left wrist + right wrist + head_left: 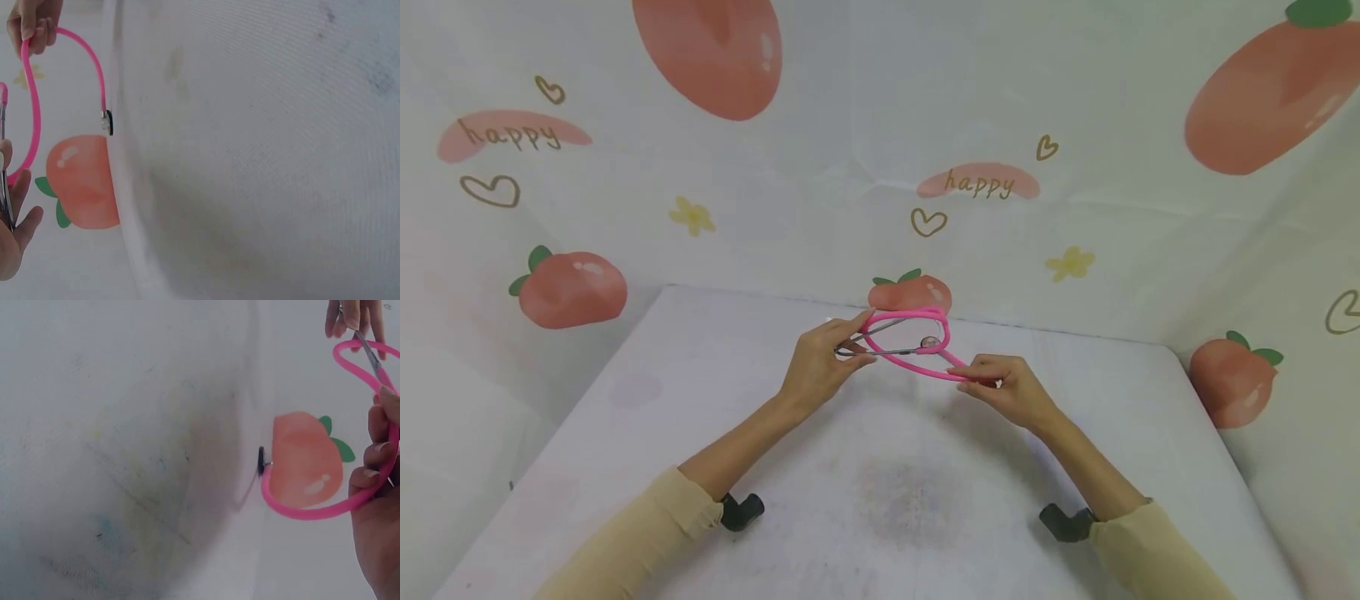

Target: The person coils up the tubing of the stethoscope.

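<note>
A stethoscope with pink tubing (947, 330) is held up above the table between both hands. My left hand (823, 358) grips it at the metal ear tubes (891, 352), and part of the looped tubing lies against its fingers. To the right, my right hand (1011, 387) pinches the pink tubing between thumb and fingers. The round chest piece (930, 342) hangs from the tubing, seen edge-on in the right wrist view. The earpieces are mostly hidden by my left hand.
A white, stained table (910, 500) spreads below both hands. Behind it hangs a white cloth (820, 208) printed with peaches, hearts and flowers. Black devices sit at the left wrist (741, 512) and at the right wrist (1066, 523).
</note>
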The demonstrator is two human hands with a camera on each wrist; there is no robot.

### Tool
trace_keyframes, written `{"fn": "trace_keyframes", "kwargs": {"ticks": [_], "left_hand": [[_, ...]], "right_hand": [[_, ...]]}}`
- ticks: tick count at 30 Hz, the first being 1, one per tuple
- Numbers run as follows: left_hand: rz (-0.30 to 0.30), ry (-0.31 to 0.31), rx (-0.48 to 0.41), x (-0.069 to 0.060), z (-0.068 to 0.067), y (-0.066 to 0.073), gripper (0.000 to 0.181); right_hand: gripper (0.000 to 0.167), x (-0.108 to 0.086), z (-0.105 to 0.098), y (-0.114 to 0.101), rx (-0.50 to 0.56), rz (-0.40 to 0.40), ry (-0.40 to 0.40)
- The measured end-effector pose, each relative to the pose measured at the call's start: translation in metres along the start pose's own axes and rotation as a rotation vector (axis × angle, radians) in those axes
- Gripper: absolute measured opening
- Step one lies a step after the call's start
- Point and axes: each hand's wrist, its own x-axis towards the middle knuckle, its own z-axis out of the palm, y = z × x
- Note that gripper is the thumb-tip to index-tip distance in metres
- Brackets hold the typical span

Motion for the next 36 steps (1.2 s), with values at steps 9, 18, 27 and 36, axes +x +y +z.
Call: {"fn": "trace_keyframes", "kwargs": {"ticks": [9, 18, 27, 36], "left_hand": [[-0.011, -0.046, 0.034, 0.002, 0.001, -0.002, 0.065], [-0.016, -0.078, 0.15, -0.002, 0.001, -0.002, 0.072], [-0.049, -0.125, 0.192, -0.005, 0.0, -0.003, 0.071], [-0.047, -0.125, 0.18, -0.005, -0.001, -0.007, 0.071]], "right_hand": [[0.025, 0.001, -0.001, -0.007, -0.011, -0.021, -0.021], [0.026, 0.002, 0.004, 0.018, -0.04, -0.041, -0.022], [0.025, 0.002, 0.004, 0.016, -0.043, -0.076, -0.014], [0.022, 0.005, 0.004, -0.018, 0.003, -0.103, -0.078]]}}
